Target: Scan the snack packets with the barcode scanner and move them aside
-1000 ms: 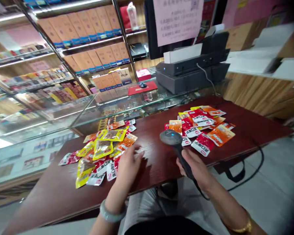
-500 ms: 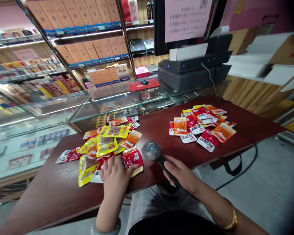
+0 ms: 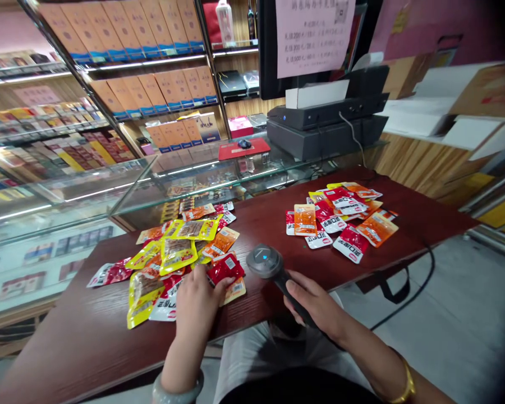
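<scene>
My right hand [image 3: 313, 303] is wrapped around the handle of a black and grey barcode scanner [image 3: 266, 261], whose head shows a small blue light. My left hand [image 3: 197, 300] is at the near edge of the left pile, its thumb and fingers closed on a red snack packet [image 3: 228, 268]. That packet is tilted a little off an orange-and-cream packet [image 3: 235, 290]. Yellow snack packets [image 3: 179, 253] lie beside the hand, mixed with red, white and orange ones. A second pile holds red-and-white packets [image 3: 350, 243] and orange packets [image 3: 377, 228], right of the scanner.
The piles lie on a dark red wooden table [image 3: 269, 224]. Behind it stand a glass display counter [image 3: 130, 188], a red mouse pad [image 3: 256, 148] and a black cash register [image 3: 328, 132]. A black cable [image 3: 421, 294] hangs past the table's right front edge.
The red packet under my left hand has tilted up, its label turning. My right hand and the scanner have shifted only slightly. The whole view has moved a little.
</scene>
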{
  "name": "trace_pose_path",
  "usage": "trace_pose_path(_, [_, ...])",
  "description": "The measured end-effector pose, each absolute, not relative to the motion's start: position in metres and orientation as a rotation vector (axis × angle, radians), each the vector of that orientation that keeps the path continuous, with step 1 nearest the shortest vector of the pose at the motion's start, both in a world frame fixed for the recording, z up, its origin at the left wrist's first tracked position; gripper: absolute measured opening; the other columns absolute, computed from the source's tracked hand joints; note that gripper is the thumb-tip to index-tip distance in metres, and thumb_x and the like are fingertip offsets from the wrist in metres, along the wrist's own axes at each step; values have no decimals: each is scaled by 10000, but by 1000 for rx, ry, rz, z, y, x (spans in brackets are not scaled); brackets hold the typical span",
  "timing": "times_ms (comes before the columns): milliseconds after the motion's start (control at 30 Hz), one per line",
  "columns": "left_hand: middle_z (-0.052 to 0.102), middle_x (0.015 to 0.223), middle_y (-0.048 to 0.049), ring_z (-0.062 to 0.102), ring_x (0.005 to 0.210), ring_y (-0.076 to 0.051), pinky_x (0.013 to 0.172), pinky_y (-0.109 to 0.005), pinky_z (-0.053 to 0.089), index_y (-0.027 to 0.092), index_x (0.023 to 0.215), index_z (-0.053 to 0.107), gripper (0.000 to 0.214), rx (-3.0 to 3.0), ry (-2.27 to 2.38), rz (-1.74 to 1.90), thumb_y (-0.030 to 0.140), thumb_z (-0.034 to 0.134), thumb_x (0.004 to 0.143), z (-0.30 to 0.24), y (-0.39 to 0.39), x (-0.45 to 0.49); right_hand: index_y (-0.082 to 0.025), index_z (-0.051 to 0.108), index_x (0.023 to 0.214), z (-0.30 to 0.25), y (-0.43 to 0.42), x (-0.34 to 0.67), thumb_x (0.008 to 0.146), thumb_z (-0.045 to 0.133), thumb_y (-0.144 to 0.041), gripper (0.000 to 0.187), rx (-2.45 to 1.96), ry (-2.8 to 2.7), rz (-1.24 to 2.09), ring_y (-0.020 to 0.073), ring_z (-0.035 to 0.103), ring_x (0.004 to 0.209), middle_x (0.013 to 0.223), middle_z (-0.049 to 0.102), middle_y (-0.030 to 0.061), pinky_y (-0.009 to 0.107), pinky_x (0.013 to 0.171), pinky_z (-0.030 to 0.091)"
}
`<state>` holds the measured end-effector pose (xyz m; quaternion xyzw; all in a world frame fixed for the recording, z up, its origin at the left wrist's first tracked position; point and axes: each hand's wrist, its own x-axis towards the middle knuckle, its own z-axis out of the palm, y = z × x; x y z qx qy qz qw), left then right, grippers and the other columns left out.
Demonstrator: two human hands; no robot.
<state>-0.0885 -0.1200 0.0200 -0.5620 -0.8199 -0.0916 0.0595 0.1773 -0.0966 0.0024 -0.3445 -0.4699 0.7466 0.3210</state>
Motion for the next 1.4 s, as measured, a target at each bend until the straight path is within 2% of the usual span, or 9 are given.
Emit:
trace_pose_path(133, [699,865,-101,696,819,-313,705,-357,466,209,1078,494,347,-1674,-2604,-556,514,511,912,29,-108,-80,-177,584,1196,9,-96,177,876,611,-687,603,-850,-1208,1976,69,385,455,598,475,-74,186,433,318])
trace_pose_path(300, [710,969,-68,710,889,-274,719,-332,499,254,973,464,354,-1839,-2541,-1117,520,618,799,25,-81,-77,-176,584,1203,16,-91,179,855,624,-701,631,-783,-1188,1971,68,385,442,591,480,-77,191,428,315])
trace_pose_path(467, [703,947,-51,700,891,-259,724,-336,511,250,939,502,293,-1879,-2472,-1227,435,635,753,26,-64,-68,-181,577,1224,14,-84,185,861,633,-684,623,-793,-1158,1944,72,392,449,595,493,-74,194,431,324])
trace_pose_path(700, [692,960,-56,686,797,-242,633,-350,536,235,981,504,528,-1898,-2611,-1604,607,718,674,23,-36,-48,-173,587,1179,13,-73,204,800,647,-751,693,-812,-1077,1874,73,389,431,560,484,-81,194,419,304])
trace_pose_path(833, [696,904,-40,637,580,-185,484,-329,512,228,1065,479,602,-2211,-2738,-1935,570,761,659,9,3,-17,-179,584,1179,13,-63,220,789,632,-776,714,-863,-993,1777,70,395,423,570,510,-79,196,430,326])
trace_pose_path(933, [707,884,-42,648,580,-174,466,-298,508,215,1069,481,567,-2365,-2695,-2097,476,798,677,5,32,20,-184,591,1157,15,-55,234,797,627,-770,688,-914,-931,1650,72,395,425,565,494,-88,195,432,330])
trace_pose_path(1133, [727,957,-70,683,625,-138,572,-278,561,180,1095,513,333,-2347,-2646,-2245,229,695,821,24,86,99,-197,592,1043,17,-37,261,752,641,-798,669,-961,-829,1491,70,386,401,541,490,-96,197,418,339])
trace_pose_path(1233, [732,1104,-142,728,780,-156,687,-281,587,143,1191,533,362,-2442,-2551,-2309,146,648,848,35,107,127,-197,578,1071,16,-32,271,769,631,-789,667,-971,-832,1449,77,398,390,520,489,-99,201,414,339])
trace_pose_path(1400, [735,1166,-142,730,934,-213,756,-309,585,138,1230,613,395,-2625,-2402,-1845,179,652,839,34,109,128,-203,549,1001,14,-34,275,793,617,-779,617,-965,-849,1454,82,407,388,520,489,-95,210,419,349])
